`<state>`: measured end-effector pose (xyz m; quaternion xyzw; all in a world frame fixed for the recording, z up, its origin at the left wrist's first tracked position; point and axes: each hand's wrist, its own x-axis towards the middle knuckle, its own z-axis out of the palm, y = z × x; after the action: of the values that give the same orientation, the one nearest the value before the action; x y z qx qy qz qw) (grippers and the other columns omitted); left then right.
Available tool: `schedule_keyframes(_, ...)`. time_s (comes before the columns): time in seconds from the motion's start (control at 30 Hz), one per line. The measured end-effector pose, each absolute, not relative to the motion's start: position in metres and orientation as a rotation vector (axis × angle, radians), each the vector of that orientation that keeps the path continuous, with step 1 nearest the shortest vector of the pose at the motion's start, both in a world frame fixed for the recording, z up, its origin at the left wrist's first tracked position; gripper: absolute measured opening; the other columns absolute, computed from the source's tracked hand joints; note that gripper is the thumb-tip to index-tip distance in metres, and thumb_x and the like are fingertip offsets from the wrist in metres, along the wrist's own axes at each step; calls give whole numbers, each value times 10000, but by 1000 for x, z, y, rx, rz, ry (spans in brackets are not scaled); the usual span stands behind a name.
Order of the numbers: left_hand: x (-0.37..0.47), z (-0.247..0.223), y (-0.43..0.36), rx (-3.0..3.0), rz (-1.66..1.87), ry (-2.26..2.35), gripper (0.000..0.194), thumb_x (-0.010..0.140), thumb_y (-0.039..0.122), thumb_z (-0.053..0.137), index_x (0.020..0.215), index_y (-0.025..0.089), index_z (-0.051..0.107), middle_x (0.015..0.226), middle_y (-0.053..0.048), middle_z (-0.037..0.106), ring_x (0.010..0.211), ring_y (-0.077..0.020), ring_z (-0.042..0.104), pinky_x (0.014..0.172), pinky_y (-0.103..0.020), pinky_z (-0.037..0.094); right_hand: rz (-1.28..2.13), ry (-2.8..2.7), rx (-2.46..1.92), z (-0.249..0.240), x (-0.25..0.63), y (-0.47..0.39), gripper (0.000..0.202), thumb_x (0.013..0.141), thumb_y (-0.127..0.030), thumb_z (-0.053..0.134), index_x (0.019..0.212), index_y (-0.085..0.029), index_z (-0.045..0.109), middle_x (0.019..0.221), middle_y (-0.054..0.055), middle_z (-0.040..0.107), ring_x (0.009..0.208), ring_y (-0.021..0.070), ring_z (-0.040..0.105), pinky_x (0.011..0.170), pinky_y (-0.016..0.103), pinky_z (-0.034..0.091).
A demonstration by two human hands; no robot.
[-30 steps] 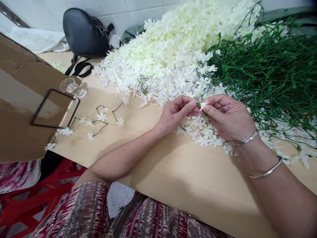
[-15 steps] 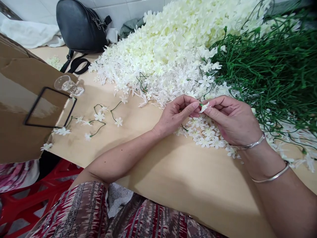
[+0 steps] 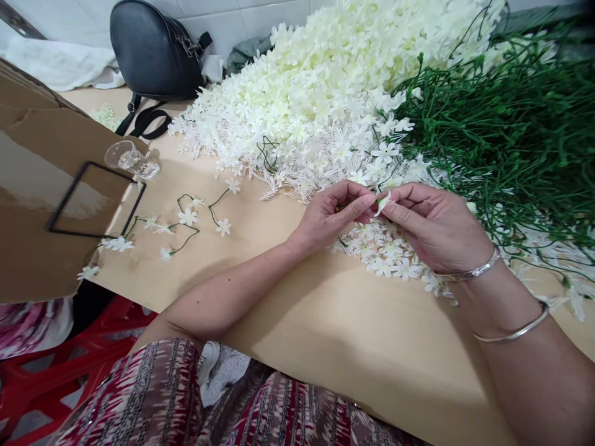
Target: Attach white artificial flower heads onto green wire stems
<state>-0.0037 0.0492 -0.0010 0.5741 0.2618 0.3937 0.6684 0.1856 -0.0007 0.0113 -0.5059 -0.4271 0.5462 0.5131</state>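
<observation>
Tabletop [image 3: 353, 347] of pale wood fills the middle of the view and runs out toward 5 o'clock. A broad heap of cream-white artificial blossoms [image 3: 302, 111] covers it at 12 o'clock, and a mass of green stems [image 3: 502, 130] adjoins it at 2 o'clock. A cardboard carton [image 3: 28, 248] stands at 9 o'clock. The person's patterned garment [image 3: 153, 384] shows from 6 to 7 o'clock, with a red plastic stool [image 3: 118, 316] at 8. A black bag [image 3: 146, 52] with a looped strap sits between 10 and 11. Just off centre toward 3 o'clock, the right hand [image 3: 439, 226] and left hand [image 3: 337, 214] meet fingertip to fingertip, each pinching between thumb and fingers. A black square frame [image 3: 67, 196] overlaps the carton at 9 o'clock, and a clear cup [image 3: 132, 159] is just above its corner. Several stemmed white sprigs [image 3: 188, 217] lie toward 9 o'clock. Two silver bangles [image 3: 483, 269] circle the right arm at 4. Smallest is a single white flower [image 3: 383, 203], held between the hands: its petals are at the right fingertips, its green base at the left.
</observation>
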Motion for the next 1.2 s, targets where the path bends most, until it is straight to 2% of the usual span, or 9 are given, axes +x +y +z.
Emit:
schedule_keyframes(0.17, -4, 0, 50, 1309, 877, 584, 560, 914, 707, 843, 917, 174, 673, 865, -23, 760, 790, -120, 710, 810, -277, 599, 1337, -1096, -1192, 11, 187, 1, 494, 631, -722, 1033, 796, -318, 801, 799, -5, 774, 761, 186, 698, 730, 345, 582)
schedule_keyframes(0.3, -5, 2, 50, 1326, 830, 607, 602, 885, 750, 843, 916, 174, 669, 853, -15, 754, 816, -129, 725, 839, -288, 609, 1369, -1081, -1222, 15, 188, 0, 500, 603, -671, 1062, 792, -295, 792, 779, -30, 757, 743, 154, 677, 710, 302, 555)
schedule_keyframes(0.47, -7, 4, 50, 1322, 804, 648, 634, 860, 778, 846, 912, 172, 667, 857, -18, 746, 823, -144, 734, 855, -313, 620, 1299, -1110, -1214, 12, 185, 1, 530, 624, -705, 1037, 784, -277, 768, 741, -30, 726, 697, 155, 648, 648, 307, 534)
schedule_keyframes(0.63, -8, 4, 50, 1343, 806, 672, 670, 844, 815, 833, 927, 167, 685, 875, -33, 743, 838, -172, 754, 851, -345, 632, 1263, -1109, -1205, 8, 182, 2, 455, 657, -585, 1055, 787, -269, 756, 734, -39, 715, 681, 140, 630, 623, 286, 509)
schedule_keyframes(0.73, -8, 3, 51, 1364, 812, 673, 681, 844, 828, 823, 925, 167, 684, 868, -33, 744, 822, -175, 761, 835, -348, 636, 1267, -1105, -1209, 9, 181, 2, 445, 662, -574, 1051, 794, -270, 755, 739, -43, 726, 678, 141, 640, 628, 288, 516)
schedule_keyframes(0.93, -7, 4, 52, 1319, 809, 611, 619, 861, 751, 865, 921, 164, 678, 850, -21, 733, 791, -138, 721, 820, -309, 617, 1283, -1048, -1220, 9, 181, 4, 471, 601, -563, 1084, 775, -277, 753, 714, -45, 725, 657, 143, 649, 638, 300, 538)
schedule_keyframes(1.1, -6, 6, 49, 1381, 803, 643, 650, 916, 823, 746, 964, 181, 656, 886, -17, 704, 810, -140, 701, 815, -300, 586, 1332, -1020, -1185, 7, 185, 7, 509, 569, -643, 1089, 763, -309, 758, 729, -23, 741, 724, 185, 721, 713, 346, 594)
schedule_keyframes(1.2, -6, 6, 47, 1456, 825, 670, 634, 961, 830, 678, 977, 197, 649, 880, -7, 675, 793, -136, 672, 794, -293, 559, 1322, -999, -1161, 9, 185, 5, 521, 540, -652, 1095, 752, -311, 763, 715, -36, 730, 732, 171, 727, 730, 327, 596)
